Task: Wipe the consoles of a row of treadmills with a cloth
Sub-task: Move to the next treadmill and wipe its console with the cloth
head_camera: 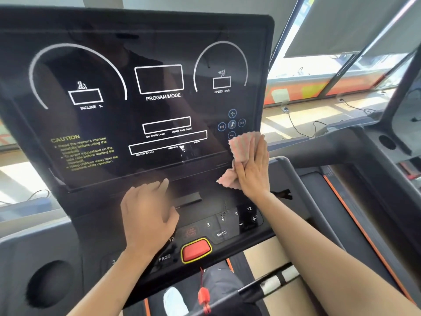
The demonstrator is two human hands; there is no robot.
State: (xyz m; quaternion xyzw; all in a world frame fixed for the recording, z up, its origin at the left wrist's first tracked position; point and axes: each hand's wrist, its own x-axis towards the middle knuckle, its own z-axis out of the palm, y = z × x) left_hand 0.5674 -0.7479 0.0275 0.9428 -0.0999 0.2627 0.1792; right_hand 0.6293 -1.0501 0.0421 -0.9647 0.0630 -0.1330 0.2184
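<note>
A black treadmill console [109, 124] fills the view, its dark screen printed with INCLINE, PROGAM/MODE and SPEED marks. My right hand [252, 169] lies flat on a pale pink cloth [240, 148], pressing it against the screen's lower right corner, just under the round music buttons. My left hand [147, 213] is blurred and rests over the lower button panel [222, 232], fingers apart and holding nothing. A red stop button [196, 249] with a yellow rim sits below the left hand.
A red safety clip [204, 297] hangs on a cord under the console. Round cup holders [49, 283] sit in the grey side trays. Another treadmill's frame [355, 144] stands to the right. Windows with blinds [341, 28] and floor cables [300, 124] lie beyond.
</note>
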